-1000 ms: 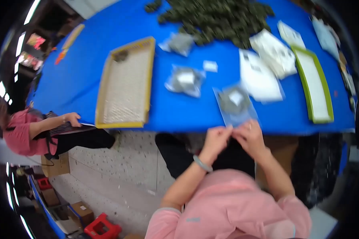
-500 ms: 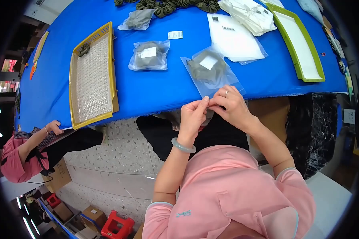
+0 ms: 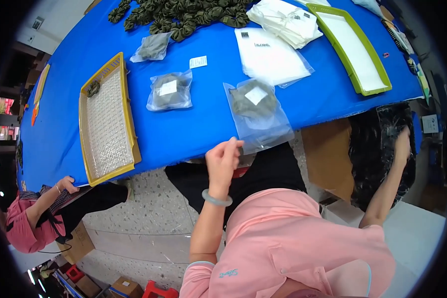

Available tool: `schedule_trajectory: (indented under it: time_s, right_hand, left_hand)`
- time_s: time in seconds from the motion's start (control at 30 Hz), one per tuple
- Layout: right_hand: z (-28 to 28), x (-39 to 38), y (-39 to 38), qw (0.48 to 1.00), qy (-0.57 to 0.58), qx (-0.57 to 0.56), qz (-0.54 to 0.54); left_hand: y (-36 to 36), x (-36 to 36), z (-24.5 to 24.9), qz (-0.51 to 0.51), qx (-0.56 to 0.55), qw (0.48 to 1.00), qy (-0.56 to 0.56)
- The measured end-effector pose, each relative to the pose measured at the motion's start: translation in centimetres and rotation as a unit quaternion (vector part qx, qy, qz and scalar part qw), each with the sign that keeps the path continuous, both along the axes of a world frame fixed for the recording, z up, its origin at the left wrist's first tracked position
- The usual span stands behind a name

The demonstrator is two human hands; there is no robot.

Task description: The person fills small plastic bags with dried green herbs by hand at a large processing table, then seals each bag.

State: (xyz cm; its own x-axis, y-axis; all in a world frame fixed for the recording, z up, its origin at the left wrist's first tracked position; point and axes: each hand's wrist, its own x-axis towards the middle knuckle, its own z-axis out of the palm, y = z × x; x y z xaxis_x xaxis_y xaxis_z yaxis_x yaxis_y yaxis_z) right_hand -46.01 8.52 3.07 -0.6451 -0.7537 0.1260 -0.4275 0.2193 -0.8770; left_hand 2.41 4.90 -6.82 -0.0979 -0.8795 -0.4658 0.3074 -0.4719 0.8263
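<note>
My left hand is at the table's front edge, its thumb and fingers pinched together. Its fingertips are beside the lower left corner of a clear plastic bag; what they hold, if anything, is too small to make out. Inside this bag lies a dark green scrunchie with a white label on top, and the bag's lower end hangs over the edge. Far to the right, my right hand is over a black plastic sack beside the table. Its fingers are blurred.
Two more bagged scrunchies and a loose label lie left of centre. A heap of scrunchies is at the back, near white bags. Yellow and green trays flank them. A co-worker's hand is at left.
My right hand has left my left hand and swung right to the black sack. My left hand has shifted slightly left and down. The view has tilted, showing more scrunchies at the back.
</note>
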Motion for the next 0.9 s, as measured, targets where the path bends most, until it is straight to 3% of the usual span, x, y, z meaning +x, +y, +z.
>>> schedule_trajectory:
  time_s: [0.03,0.07,0.1,0.13,0.17,0.2,0.23,0.3,0.37,0.4,0.47,0.5,0.53,0.63,0.83,0.9]
  right_hand:
    - [1.7,0.4,1.6,0.981,0.151,0.108,-0.050]
    - [3.1,0.8,2.9,0.926,0.295,0.212,-0.099]
    - [3.4,1.2,3.6,0.838,0.425,0.311,-0.146]
    - [0.7,1.8,2.3,0.915,0.377,0.121,-0.079]
    - [-0.1,6.3,0.4,0.910,0.411,0.057,0.026]
    - [-1.2,10.4,-1.4,0.860,0.489,0.001,0.148]
    - [-2.6,14.0,-3.1,0.834,0.491,-0.060,0.243]
    - [-5.7,19.0,-5.2,0.767,0.488,-0.149,0.390]
    - [-7.3,20.9,-6.6,0.723,0.484,-0.145,0.471]
    - [-8.0,21.3,-7.4,0.730,0.434,-0.148,0.507]
    - [-8.6,22.0,-8.2,0.820,0.193,-0.164,0.513]
    - [-8.2,22.5,-8.1,0.878,0.059,-0.089,0.466]
    - [-7.9,22.9,-8.0,0.911,-0.076,-0.011,0.406]
    - [-8.7,24.2,-8.5,0.927,-0.158,-0.035,0.337]
    - [-7.5,25.1,-8.1,0.953,-0.110,0.082,0.272]
    - [-8.1,25.3,-7.7,0.968,0.078,0.040,0.234]
  left_hand:
    - [0.0,0.4,-0.1,0.022,-0.106,0.987,-0.121]
    - [0.1,0.8,-0.2,0.043,-0.209,0.947,-0.241]
    - [0.2,1.2,-0.2,0.058,-0.305,0.881,-0.358]
    - [0.2,1.6,-0.3,0.068,-0.395,0.789,-0.465]
    - [-0.5,1.7,-0.6,0.048,-0.458,0.732,-0.503]
    - [-1.4,1.7,-0.9,0.032,-0.517,0.667,-0.536]
    - [-1.6,1.5,-0.5,0.032,-0.517,0.665,-0.538]
    - [-2.1,1.0,0.8,-0.057,-0.575,0.590,-0.564]
    - [-2.7,0.6,0.4,-0.050,-0.583,0.602,-0.543]
    - [-3.0,0.4,0.0,-0.049,-0.591,0.615,-0.519]
    - [-3.1,0.2,-0.4,-0.050,-0.603,0.643,-0.469]
    - [-3.0,-0.1,-0.3,-0.051,-0.602,0.642,-0.472]
    - [-2.8,-0.4,-0.2,-0.033,-0.531,0.720,-0.446]
    - [-2.4,-1.3,0.2,0.018,-0.283,0.898,-0.337]
    - [-3.1,-2.7,-0.6,0.036,-0.227,0.892,-0.388]
    - [-3.3,-3.1,-0.7,0.031,-0.262,0.823,-0.503]
